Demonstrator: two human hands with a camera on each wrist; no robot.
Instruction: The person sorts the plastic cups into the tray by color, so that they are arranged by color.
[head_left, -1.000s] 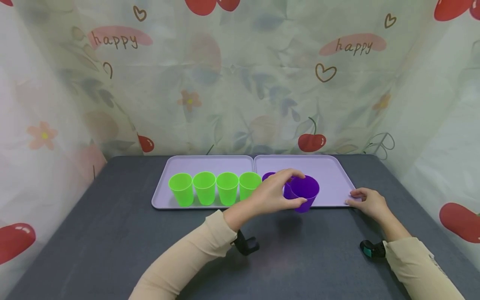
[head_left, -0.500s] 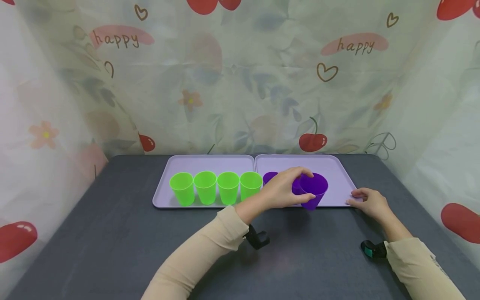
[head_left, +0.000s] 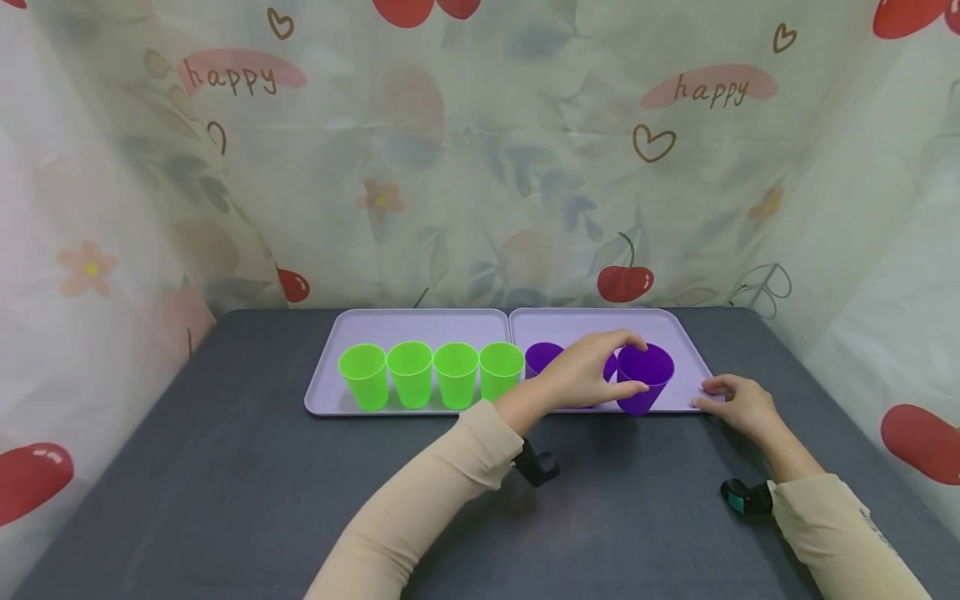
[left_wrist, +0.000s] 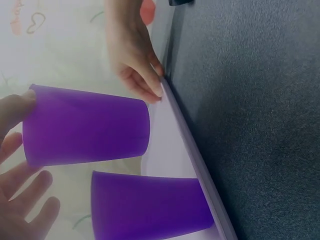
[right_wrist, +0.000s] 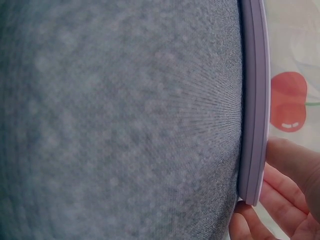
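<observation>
My left hand (head_left: 588, 371) pinches a purple cup (head_left: 647, 383) near its rim, between thumb and fingers. In the left wrist view that cup hangs upright with its base apart from the lilac tray (left_wrist: 172, 145). Another purple cup (left_wrist: 145, 207) stands on the tray beside it. The head view also shows a purple cup (head_left: 542, 357) at the tray's left end, partly behind my left hand. My right hand (head_left: 742, 408) holds the right tray's front right corner, with the thumb on its rim (right_wrist: 268, 115) in the right wrist view.
Several green cups (head_left: 411, 375) stand in a row on a second lilac tray (head_left: 420, 323), which lies against the right tray's left side. Both trays sit on a dark grey table (head_left: 225, 467). A patterned curtain (head_left: 480, 167) hangs behind and at the sides.
My left hand has carried the purple cup to the right and slightly back over the right tray. More of the standing purple cups shows now. My right hand stays at the tray corner.
</observation>
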